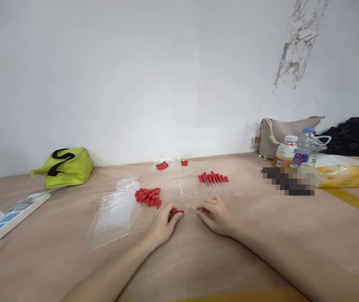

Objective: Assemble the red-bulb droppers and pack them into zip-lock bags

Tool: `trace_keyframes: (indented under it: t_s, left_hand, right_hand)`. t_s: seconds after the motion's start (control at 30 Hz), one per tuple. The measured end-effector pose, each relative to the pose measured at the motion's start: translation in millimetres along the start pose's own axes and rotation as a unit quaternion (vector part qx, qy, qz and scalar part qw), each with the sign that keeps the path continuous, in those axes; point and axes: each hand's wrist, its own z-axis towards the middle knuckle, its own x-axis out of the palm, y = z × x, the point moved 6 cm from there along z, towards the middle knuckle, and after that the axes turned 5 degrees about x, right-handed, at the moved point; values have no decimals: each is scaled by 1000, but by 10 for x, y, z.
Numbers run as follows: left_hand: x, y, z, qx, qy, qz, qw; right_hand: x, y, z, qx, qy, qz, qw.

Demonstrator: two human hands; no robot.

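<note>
My left hand is closed around a red rubber bulb, whose end points right. Facing it, my right hand pinches a thin clear glass tube; its tip sticks out toward the bulb, a small gap apart. Beyond my left hand lies a pile of loose red bulbs. A row of bare clear tubes lies in the middle. Behind my right hand, several droppers with red bulbs fitted on clear tubes lie side by side.
Clear zip bags lie flat at left. Packed red bulbs and tubes sit by the wall. At far left are a power strip and a lime-green bag. Bottles and a yellow tissue pack stand right.
</note>
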Motion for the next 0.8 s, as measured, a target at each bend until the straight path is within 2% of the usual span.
trace_keyframes:
  t_s: [0.17, 0.47, 0.8]
  left_hand:
    - [25, -8, -28, -2, 5, -67, 998]
    - [106, 81, -22, -27, 9, -166, 986]
    - [39, -79, -45, 27, 50, -67, 996]
  right_hand:
    - [-5, 73, 3, -4, -2, 24, 1000]
    - [13, 151, -1, -34, -16, 2, 999]
    - [33, 142, 35, -56, 49, 12, 997]
